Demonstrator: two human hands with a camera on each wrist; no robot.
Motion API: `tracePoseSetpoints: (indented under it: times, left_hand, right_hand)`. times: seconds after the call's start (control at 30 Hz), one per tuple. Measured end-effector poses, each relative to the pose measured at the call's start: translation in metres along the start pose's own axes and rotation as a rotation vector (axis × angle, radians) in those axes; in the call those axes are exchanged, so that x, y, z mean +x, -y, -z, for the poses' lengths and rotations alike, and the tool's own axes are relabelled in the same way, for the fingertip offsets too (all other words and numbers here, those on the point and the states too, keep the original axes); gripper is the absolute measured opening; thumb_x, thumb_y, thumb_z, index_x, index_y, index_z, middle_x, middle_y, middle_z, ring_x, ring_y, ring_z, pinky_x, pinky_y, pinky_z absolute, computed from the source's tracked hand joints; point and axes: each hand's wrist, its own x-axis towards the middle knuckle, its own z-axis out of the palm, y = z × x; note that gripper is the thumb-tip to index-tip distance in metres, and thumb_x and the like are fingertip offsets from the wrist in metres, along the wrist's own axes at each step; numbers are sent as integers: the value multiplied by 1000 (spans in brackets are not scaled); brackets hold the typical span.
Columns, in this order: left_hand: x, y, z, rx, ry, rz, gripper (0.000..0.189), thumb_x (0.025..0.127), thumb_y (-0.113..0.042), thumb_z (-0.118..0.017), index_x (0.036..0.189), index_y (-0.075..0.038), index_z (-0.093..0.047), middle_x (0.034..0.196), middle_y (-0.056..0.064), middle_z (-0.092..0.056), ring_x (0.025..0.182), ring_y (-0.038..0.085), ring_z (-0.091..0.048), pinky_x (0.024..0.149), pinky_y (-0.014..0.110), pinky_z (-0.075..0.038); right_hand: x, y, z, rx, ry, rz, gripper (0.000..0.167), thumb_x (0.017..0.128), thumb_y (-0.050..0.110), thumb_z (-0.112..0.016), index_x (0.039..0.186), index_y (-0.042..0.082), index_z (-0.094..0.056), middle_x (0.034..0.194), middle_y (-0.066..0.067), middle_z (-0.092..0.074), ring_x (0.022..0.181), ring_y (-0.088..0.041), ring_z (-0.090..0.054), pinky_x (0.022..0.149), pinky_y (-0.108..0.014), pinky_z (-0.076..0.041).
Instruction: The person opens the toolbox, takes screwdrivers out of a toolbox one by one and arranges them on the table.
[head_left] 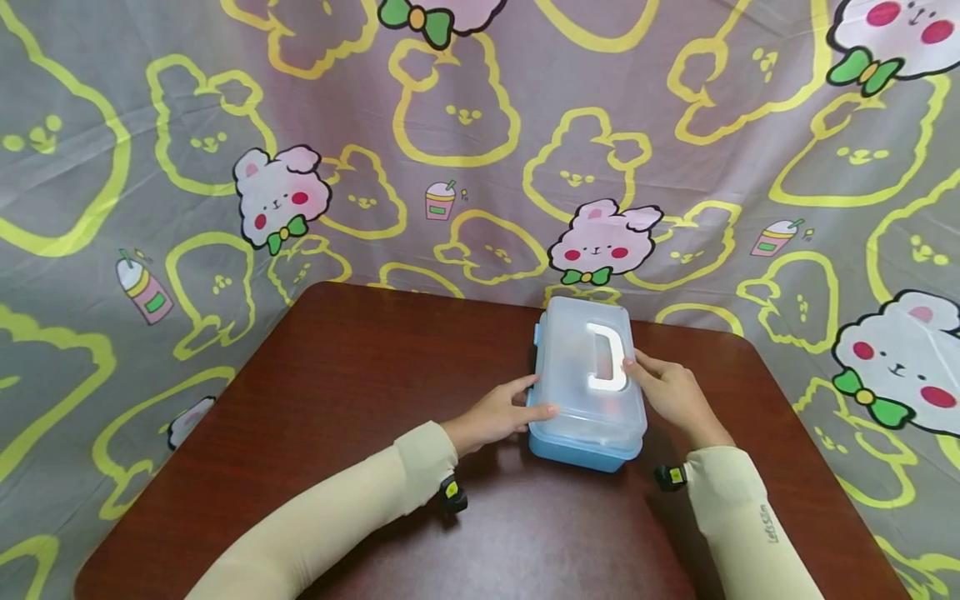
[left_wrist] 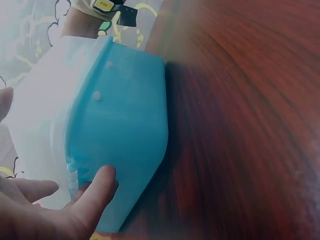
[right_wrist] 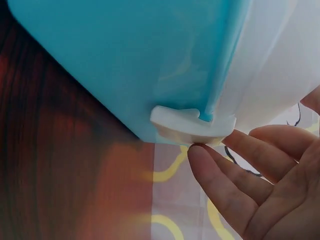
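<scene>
A plastic storage box with a light-blue base (head_left: 573,454) and a translucent lid (head_left: 566,354) sits on the table, its lid down. A white carrying handle (head_left: 619,358) lies on top. My left hand (head_left: 491,415) rests against the box's left side, one digit over the lid's edge; in the left wrist view, its fingertips are by the hinge-like notches (left_wrist: 75,165). On the opposite side, my right hand (head_left: 671,393) reaches the lid edge. The right wrist view shows its fingertips touching a white latch (right_wrist: 185,125) on the box's side. Contents are blurred through the lid.
The dark reddish-brown wooden table (head_left: 360,375) has rounded corners. Behind and beside it hangs a grey curtain (head_left: 480,83) printed with cartoon rabbits and cups. Small black cameras (head_left: 452,493) are worn at both wrists, over pale sleeves.
</scene>
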Motion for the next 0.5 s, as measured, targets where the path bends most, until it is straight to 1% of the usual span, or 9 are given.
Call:
tracePoseSetpoints:
  times: [0.1, 0.27, 0.37, 0.5]
  left_hand:
    - [-4, 1, 5, 4, 0, 9, 83, 83, -49, -75, 151, -21, -37, 131, 13, -55, 97, 27, -66, 87, 48, -51]
    - [-11, 2, 14, 6, 7, 25, 83, 82, -52, -75, 151, -25, -37, 143, 16, -45, 98, 27, -67, 90, 47, -50]
    - [-15, 4, 20, -6, 10, 28, 84, 81, -51, -75, 151, -24, -38, 147, 15, -40, 99, 26, -67, 91, 46, -50]
    - [-19, 6, 26, -34, 7, 14, 83, 81, -48, -76, 150, -20, -39, 146, 14, -41, 103, 24, -65, 91, 46, -50]
  right_hand:
    - [0, 4, -3, 9, 6, 7, 85, 91, 72, -39, 151, 12, -33, 149, -25, -34, 131, -47, -38, 98, -64, -35]
    - [0, 9, -9, -6, 6, 14, 86, 90, 73, -38, 151, 11, -35, 148, -24, -35, 132, -45, -38, 100, -64, -33]
    - [0, 13, -13, -15, -3, 29, 86, 91, 73, -38, 150, 10, -37, 147, -24, -37, 132, -44, -39, 100, -63, -33]
    - [-1, 20, -17, -11, -9, 59, 85, 91, 72, -39, 149, 11, -38, 146, -22, -40, 132, -42, -40, 101, -62, -34]
